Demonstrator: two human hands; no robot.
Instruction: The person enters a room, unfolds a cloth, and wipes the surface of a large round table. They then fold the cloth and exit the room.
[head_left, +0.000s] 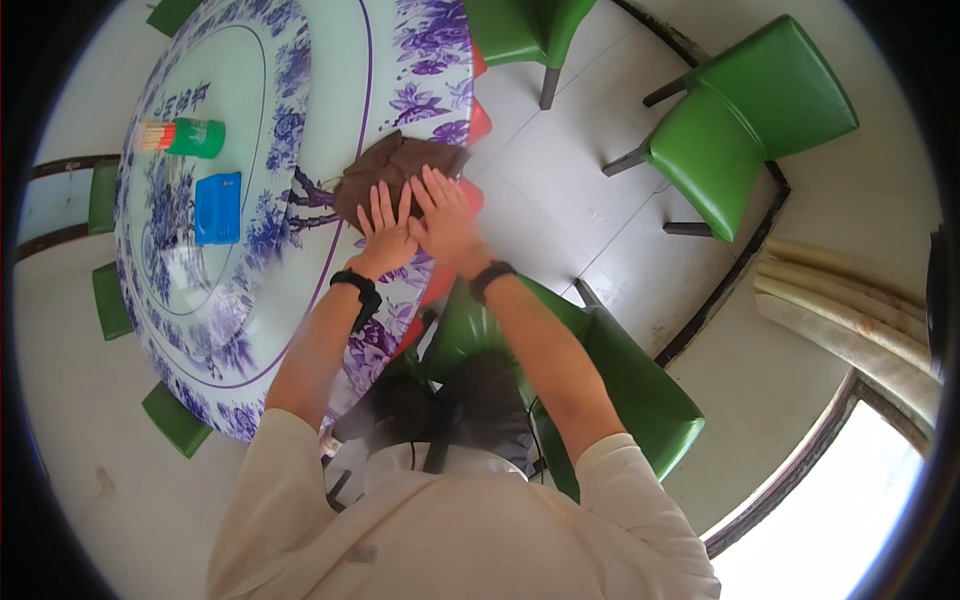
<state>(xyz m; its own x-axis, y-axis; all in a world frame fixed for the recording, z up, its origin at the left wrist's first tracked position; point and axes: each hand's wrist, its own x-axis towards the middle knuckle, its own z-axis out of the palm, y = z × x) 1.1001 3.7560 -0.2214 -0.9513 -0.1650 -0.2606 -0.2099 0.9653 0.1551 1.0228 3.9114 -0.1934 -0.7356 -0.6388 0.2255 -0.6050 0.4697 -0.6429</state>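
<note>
A crumpled dark brown cloth (397, 161) lies near the edge of a round table (334, 105) covered in a purple floral pattern. Both hands rest on its near side, palms down and side by side, with the thumbs close together. My left hand (387, 236) has its fingers spread on the cloth, and a black watch is on that wrist. My right hand (448, 221) lies beside it at the table's edge, with a dark band on the wrist. The palms and the cloth beneath them are hidden.
On the raised round middle stand a green holder of chopsticks (199, 138) and a blue box (218, 208). Green chairs (750, 120) stand around the table; one green chair (637, 382) is close by my right side. Rolled sheets (840, 292) lean at the right.
</note>
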